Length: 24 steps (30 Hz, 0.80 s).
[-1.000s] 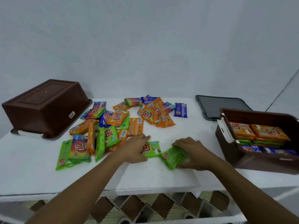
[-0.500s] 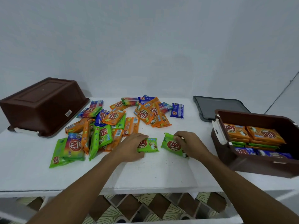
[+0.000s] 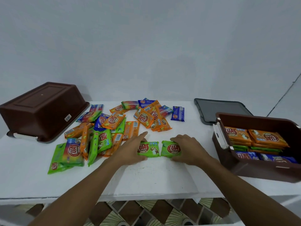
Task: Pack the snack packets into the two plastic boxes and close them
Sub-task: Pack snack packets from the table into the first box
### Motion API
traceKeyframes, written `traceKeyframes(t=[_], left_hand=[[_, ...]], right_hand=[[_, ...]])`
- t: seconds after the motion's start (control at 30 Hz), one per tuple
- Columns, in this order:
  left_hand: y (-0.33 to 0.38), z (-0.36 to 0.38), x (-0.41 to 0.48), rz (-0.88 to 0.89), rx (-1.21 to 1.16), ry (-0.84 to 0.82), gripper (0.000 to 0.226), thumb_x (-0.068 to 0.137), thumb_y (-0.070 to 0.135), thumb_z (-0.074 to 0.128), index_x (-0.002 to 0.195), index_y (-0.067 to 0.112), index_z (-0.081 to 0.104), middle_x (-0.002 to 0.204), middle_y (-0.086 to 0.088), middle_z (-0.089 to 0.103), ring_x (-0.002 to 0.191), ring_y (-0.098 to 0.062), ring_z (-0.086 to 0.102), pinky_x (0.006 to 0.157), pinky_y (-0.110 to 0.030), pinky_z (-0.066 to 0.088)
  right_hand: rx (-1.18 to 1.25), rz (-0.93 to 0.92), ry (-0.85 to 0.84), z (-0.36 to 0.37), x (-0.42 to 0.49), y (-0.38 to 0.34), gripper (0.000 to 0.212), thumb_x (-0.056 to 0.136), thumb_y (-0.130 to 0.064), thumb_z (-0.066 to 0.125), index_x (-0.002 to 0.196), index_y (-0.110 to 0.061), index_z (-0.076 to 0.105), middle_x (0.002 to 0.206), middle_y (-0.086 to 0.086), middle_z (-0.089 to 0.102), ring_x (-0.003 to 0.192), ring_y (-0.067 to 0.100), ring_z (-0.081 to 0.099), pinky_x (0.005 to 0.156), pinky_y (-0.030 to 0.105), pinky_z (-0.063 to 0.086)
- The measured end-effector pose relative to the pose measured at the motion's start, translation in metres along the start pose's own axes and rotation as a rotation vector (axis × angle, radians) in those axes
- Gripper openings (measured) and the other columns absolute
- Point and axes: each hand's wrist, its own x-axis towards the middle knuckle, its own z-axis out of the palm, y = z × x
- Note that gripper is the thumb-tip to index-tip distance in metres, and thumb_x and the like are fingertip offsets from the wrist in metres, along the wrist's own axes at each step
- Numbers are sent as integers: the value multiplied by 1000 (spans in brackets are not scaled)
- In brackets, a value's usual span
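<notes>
1. The left grip (image 3: 130, 149) lies with fairly straight fingers on the left end of the left green packet (image 3: 149, 149), thumb at its near edge. It seems to press more than clasp.
2. The right grip (image 3: 190, 149) curls its fingers over the right end of the right green packet (image 3: 171, 148), thumb at the near edge, and is clamped on it. I cannot tell whether more packets lie beneath.
3. Both packets lie flat, side by side and almost touching, mid-bench (image 3: 154, 180) toward the near edge.
4. Just beyond, the pile (image 3: 114, 124) of orange, green and blue packets spreads from the middle toward the left.
5. The open box (image 3: 260, 173) stands at the right edge, partly filled, with orange packets on top and green and blue below. A lid (image 3: 219, 110) lies flat behind it at the far right corner. An upturned box (image 3: 40, 108) sits at the far left corner.
6. The step in hand looks like gathering green packets for the open box. Next, bring the two together, lift them over the box wall and lay them flat. The slick wrappers call for a firm hold. Most of the task remains.
</notes>
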Motion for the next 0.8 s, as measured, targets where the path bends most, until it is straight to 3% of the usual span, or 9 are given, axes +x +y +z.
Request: traceKeyframes(t=[0.13,0.27,0.4,0.5,0.67,0.8], left_hand=[[9,-7,5,71,25,69,107,70,37,82,152,34,14,129,14,50,116,-8,48,95,-34,50],[38,-24,18,156,-12,206,95,67,40,83,147,32,33,130,8,52,117,-11,50,97,-35,49],[100,-36,40,296,-44,318,75,67,37,85,133,25,53,118,9,56,105,-8,54,87,-22,47],[157,-36,60,387,-9,315,67,70,32,84,129,24,55,108,13,53,100,-8,52,78,-10,37],[243,-11,91,511,77,217,69,72,41,76,133,24,51,117,5,57,103,-9,49,86,-26,43],[292,19,107,542,181,101,61,73,42,77,127,25,54,121,8,58,104,-12,54,85,-27,44]], right_hand=[[-88,-85,94,-24,-7,-12,71,77,-56,69,138,-27,46,128,-6,54,109,12,50,91,30,45],[-10,-101,294,-67,-27,-8,65,74,-54,69,131,-26,52,119,-6,58,103,13,52,82,30,49],[23,-36,429,-111,-59,31,67,73,-53,71,132,-28,51,121,-8,57,107,13,53,87,34,49],[70,63,388,-137,-89,84,72,69,-54,71,134,-30,50,127,-8,57,114,14,52,95,37,47],[77,207,235,-152,-135,183,65,70,-41,79,129,-26,57,118,-4,61,97,10,55,85,28,49],[31,218,55,-146,-159,231,61,72,-32,81,127,-23,57,118,-5,59,98,9,56,82,21,48]])
